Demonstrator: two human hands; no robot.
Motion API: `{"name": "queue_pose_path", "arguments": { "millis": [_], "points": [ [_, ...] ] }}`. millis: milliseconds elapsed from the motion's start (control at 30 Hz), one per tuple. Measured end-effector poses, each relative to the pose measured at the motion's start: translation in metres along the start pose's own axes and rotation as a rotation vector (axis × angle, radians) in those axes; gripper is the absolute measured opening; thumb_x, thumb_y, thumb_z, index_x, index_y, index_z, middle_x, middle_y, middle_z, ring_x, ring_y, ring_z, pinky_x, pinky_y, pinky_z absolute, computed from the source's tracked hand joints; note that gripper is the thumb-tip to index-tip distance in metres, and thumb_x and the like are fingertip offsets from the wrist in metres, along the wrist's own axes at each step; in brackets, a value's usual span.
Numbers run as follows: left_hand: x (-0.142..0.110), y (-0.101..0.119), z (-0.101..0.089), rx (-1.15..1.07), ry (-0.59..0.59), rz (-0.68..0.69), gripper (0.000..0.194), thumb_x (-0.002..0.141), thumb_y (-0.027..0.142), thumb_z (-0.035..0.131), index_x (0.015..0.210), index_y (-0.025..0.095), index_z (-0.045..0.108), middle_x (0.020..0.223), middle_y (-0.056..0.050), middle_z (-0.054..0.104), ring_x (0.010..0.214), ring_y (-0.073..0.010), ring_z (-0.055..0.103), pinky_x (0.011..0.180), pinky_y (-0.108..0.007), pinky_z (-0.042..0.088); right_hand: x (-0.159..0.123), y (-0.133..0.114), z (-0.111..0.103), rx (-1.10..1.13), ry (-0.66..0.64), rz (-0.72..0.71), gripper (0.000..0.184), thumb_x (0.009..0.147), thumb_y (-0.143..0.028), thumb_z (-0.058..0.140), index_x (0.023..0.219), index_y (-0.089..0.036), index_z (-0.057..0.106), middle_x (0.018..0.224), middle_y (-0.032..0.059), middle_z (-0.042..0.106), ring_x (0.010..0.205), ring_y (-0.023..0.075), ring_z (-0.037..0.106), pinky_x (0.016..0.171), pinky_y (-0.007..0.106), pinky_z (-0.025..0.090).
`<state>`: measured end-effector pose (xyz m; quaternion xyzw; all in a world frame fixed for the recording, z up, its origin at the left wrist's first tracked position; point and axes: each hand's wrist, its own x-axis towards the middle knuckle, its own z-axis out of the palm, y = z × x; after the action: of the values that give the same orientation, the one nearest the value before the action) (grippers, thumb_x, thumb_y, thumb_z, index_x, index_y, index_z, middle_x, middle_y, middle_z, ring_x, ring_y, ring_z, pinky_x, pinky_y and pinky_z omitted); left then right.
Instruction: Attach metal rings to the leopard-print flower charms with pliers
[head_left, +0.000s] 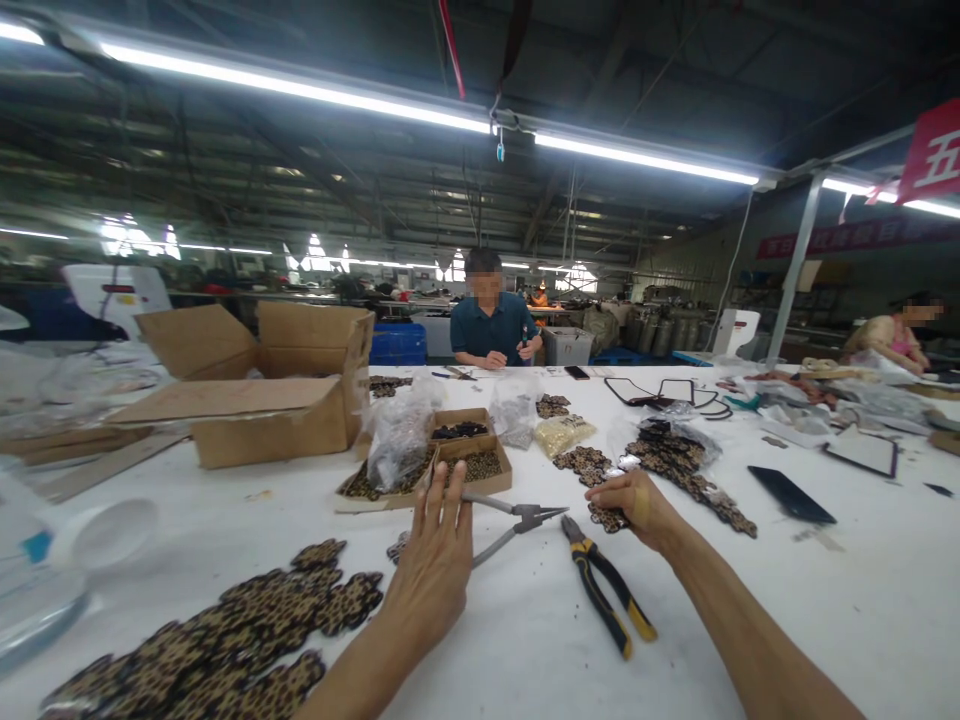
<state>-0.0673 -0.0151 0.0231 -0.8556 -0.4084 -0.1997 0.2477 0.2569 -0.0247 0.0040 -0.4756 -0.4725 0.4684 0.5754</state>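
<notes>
Grey narrow-nosed pliers (529,515) lie across the palm side of my left hand (433,565), handles spread and tips pointing right. The fingers extend over the far handle; my thumb and the handle ends are hidden. My right hand (634,502) pinches a leopard-print patch (607,517) with a dark edge, just right of the plier tips. Between my hands, black-and-yellow combination pliers (607,590) rest on the white table. A pile of leopard-print patches (225,630) spreads left of my left hand. More patches (671,460) lie beyond my right hand.
Past my left fingers stands a shallow cardboard box (499,482) of small brass-coloured parts, with a plastic bag beside it. A large open carton (270,440) is at the left. A dark phone-like slab (791,495) lies right. Across the table a person (491,325) works.
</notes>
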Motion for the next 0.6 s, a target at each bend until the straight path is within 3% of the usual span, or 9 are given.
{"name": "queue_pose_path", "arguments": {
  "millis": [200, 333, 400, 500, 600],
  "points": [
    [-0.015, -0.004, 0.018, -0.061, -0.28, -0.029, 0.071, 0.053, 0.003, 0.053, 0.124, 0.004, 0.057, 0.159, -0.024, 0.017, 0.149, -0.035, -0.005, 0.119, -0.058, 0.015, -0.011, -0.004, 0.026, -0.05, -0.006, -0.058, 0.028, 0.062, -0.026, 0.079, 0.083, -0.008, 0.079, 0.066, 0.0096, 0.072, 0.058, 0.0178, 0.062, 0.055, 0.029, 0.045],
    [-0.013, -0.012, 0.002, -0.157, -0.492, -0.109, 0.051, 0.051, 0.006, 0.06, 0.101, 0.01, 0.066, 0.158, -0.023, 0.021, 0.149, -0.0387, 0.004, 0.117, -0.06, 0.015, -0.025, -0.002, 0.052, -0.106, -0.05, -0.103, 0.028, 0.065, -0.031, 0.08, 0.084, -0.01, 0.08, 0.073, 0.0101, 0.074, 0.064, 0.0192, 0.064, 0.059, 0.029, 0.048],
    [-0.009, -0.017, -0.011, -0.232, -0.536, -0.133, 0.048, 0.051, 0.012, 0.068, 0.099, 0.012, 0.067, 0.159, -0.022, 0.02, 0.148, -0.0411, 0.006, 0.117, -0.06, 0.017, -0.032, -0.001, 0.065, -0.13, -0.07, -0.098, 0.029, 0.067, -0.034, 0.079, 0.085, -0.011, 0.079, 0.073, 0.01, 0.074, 0.063, 0.0194, 0.065, 0.058, 0.029, 0.048],
    [-0.003, -0.012, -0.027, -0.431, -0.424, -0.215, 0.065, 0.051, 0.037, 0.081, 0.111, 0.015, 0.066, 0.155, -0.02, 0.031, 0.145, -0.0428, 0.021, 0.114, -0.057, 0.029, -0.04, 0.0, 0.082, -0.164, -0.08, -0.098, 0.031, 0.07, -0.037, 0.079, 0.086, -0.011, 0.079, 0.071, 0.0096, 0.073, 0.062, 0.0191, 0.065, 0.057, 0.029, 0.049],
    [0.0, 0.011, -0.029, -0.745, -0.18, -0.435, 0.056, 0.066, 0.055, 0.073, 0.106, 0.016, 0.068, 0.125, -0.018, 0.06, 0.12, -0.0345, 0.055, 0.099, -0.047, 0.046, -0.046, 0.002, 0.095, -0.168, -0.075, -0.125, 0.034, 0.071, -0.041, 0.078, 0.088, -0.011, 0.079, 0.071, 0.01, 0.073, 0.061, 0.0206, 0.065, 0.055, 0.03, 0.051]
  ]
}}
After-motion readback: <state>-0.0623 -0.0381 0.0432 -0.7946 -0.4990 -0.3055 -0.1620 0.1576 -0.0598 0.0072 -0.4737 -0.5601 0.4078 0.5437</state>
